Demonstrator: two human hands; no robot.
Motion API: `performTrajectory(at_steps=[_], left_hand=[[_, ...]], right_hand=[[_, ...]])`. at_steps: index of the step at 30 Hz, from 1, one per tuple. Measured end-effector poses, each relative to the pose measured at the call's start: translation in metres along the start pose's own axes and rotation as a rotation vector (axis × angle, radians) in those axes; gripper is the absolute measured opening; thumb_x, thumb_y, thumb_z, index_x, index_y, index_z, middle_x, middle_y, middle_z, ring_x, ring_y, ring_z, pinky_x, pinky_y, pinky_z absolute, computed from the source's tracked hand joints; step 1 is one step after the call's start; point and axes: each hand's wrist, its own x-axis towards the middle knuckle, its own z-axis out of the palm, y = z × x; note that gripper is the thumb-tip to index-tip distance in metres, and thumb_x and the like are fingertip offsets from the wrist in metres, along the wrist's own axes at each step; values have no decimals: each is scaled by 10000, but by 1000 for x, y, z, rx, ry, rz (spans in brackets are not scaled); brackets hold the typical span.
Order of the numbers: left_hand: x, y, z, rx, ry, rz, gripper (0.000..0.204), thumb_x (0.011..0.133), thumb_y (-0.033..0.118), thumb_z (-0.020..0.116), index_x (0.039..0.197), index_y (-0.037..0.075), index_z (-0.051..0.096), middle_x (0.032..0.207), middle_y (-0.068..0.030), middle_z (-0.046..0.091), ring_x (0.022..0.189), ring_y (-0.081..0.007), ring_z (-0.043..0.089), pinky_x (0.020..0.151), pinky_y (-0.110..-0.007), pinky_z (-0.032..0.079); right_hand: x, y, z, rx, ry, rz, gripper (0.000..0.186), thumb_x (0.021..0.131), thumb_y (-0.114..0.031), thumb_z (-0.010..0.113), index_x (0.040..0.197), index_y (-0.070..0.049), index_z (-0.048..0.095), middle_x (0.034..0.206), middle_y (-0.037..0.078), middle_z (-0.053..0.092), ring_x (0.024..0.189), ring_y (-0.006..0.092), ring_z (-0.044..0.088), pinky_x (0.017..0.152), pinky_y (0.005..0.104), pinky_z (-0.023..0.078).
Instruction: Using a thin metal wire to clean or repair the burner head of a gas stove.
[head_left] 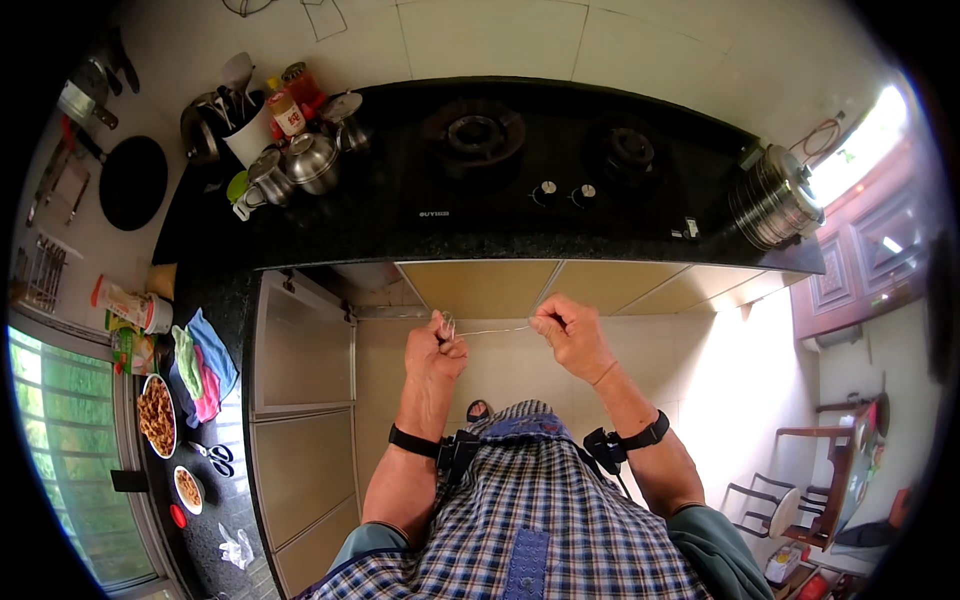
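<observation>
A thin, pale string [490,331] runs nearly straight between my two hands, in front of the counter. My left hand [436,350] is closed on one end, where a small loose loop stands up by the fingertips. Pinched between the thumb and fingers of my right hand [575,342] is the other end. Whether the strand is thread or fine wire is too small to tell. Both hands are in the air above the floor, apart from the counter edge.
Ahead is a black gas hob [540,160], with metal kettles [312,163] left and a steel pot [775,200] right. On the left counter lie scissors [215,458], cloths [208,365] and bowls of brown food [157,415]. A cabinet door [305,345] stands open beside my left arm.
</observation>
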Motion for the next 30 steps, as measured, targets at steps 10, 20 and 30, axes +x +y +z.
performTrajectory(at_steps=[10, 20, 30], left_hand=[[13, 3, -4, 0, 26, -52, 275, 1033, 219, 460, 772, 132, 450, 580, 9, 398, 448, -126, 274, 427, -275, 244], [20, 6, 3, -48, 63, -77, 297, 1027, 219, 471, 743, 133, 450, 575, 10, 393, 451, -122, 266, 420, -270, 233], [22, 24, -5, -94, 78, -19, 277, 1021, 197, 471, 751, 135, 459, 583, 30, 399, 444, -105, 243, 411, -255, 223]], right_hand=[[5, 2, -2, 30, -70, 52, 109, 886, -56, 670, 813, -22, 596, 638, 6, 525, 587, 72, 435, 525, 253, 384], [10, 2, -1, 182, -138, 110, 98, 916, -72, 635, 834, -40, 592, 635, -29, 503, 578, 49, 442, 509, 237, 367], [17, 25, -41, 183, 168, 68, 71, 922, -54, 618, 866, -17, 597, 676, -12, 556, 575, 60, 496, 525, 214, 414]])
